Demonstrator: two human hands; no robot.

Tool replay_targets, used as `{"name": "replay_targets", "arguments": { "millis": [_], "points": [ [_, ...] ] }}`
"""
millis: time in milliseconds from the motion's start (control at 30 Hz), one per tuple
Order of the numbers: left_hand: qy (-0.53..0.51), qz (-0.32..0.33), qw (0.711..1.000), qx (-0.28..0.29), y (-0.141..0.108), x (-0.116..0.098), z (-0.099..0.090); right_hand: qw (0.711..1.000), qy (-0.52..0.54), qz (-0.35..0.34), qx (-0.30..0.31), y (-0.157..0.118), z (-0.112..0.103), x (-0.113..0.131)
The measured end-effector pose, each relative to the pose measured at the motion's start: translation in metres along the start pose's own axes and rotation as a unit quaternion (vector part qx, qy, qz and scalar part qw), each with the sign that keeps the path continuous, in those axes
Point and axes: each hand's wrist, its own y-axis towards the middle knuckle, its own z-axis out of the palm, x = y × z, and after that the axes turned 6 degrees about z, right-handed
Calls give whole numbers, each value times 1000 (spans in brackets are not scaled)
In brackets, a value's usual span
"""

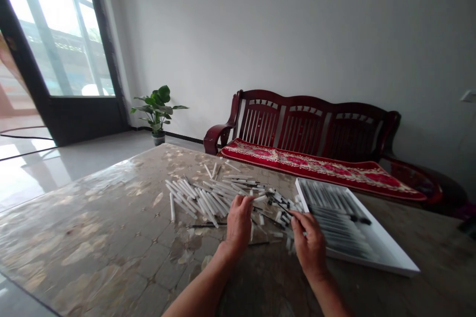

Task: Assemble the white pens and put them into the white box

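Observation:
A loose heap of white plastic pen barrels (201, 200) lies on the glass-topped table (82, 242), with some black-tipped pieces at its right end. My left hand (239, 223) curls over the heap's near side, its fingers closed on a white barrel. My right hand (308, 242) is next to the left rim of a white tray (375, 242), pinching a thin dark-tipped piece between its fingertips. The tray holds close rows of dark-and-white pens (338, 213). Two thin black refills (207, 225) lie loose near my left hand.
A dark red wooden bench (308, 129) with a red patterned cushion stands beyond the table. A potted green plant (158, 114) stands by a glass door (55, 54). The table's far left edge drops to a shiny tiled floor.

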Motion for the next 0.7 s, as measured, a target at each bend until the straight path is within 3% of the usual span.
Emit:
{"name": "replay_targets", "arguments": {
  "millis": [267,700],
  "points": [
    [95,95,991,24,-1,7,-2,1000,-11,-15,8,-1,-1,-2],
    [180,141,969,92,0,4,-7,990,-86,-104,34,0,-3,-2]
  ]
}}
